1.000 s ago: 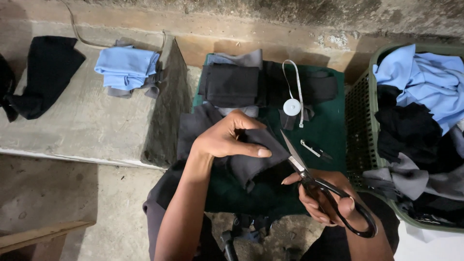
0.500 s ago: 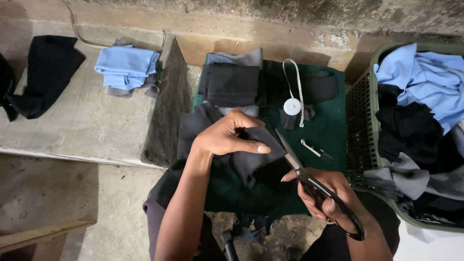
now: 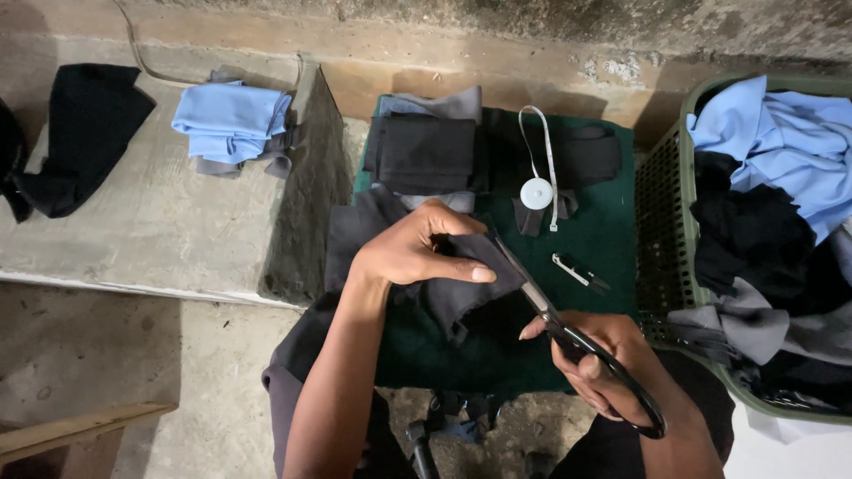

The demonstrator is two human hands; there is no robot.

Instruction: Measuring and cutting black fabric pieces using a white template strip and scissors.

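Note:
My left hand [image 3: 415, 250] pinches a piece of dark grey cloth [image 3: 461, 282] and holds it up over a green mat [image 3: 612, 239]. My right hand [image 3: 602, 359] grips the black handles of large scissors [image 3: 568, 337]. The blades point up and left, and they meet the cloth's right edge just by my left fingers. The blade tips are partly lost against the dark fabric.
Folded dark cloth pieces [image 3: 424, 153], a white tape measure [image 3: 538, 191] and a small thread clipper [image 3: 579, 272] lie on the mat. A green basket [image 3: 658, 213] of blue, black and grey cloth stands at right. Blue folded cloth [image 3: 229, 120] and a black garment [image 3: 80, 133] rest on the concrete ledge.
The scissors have slid up and left into the cloth's edge, and my right hand followed. My left hand keeps its hold on the cloth, fingers shifted slightly.

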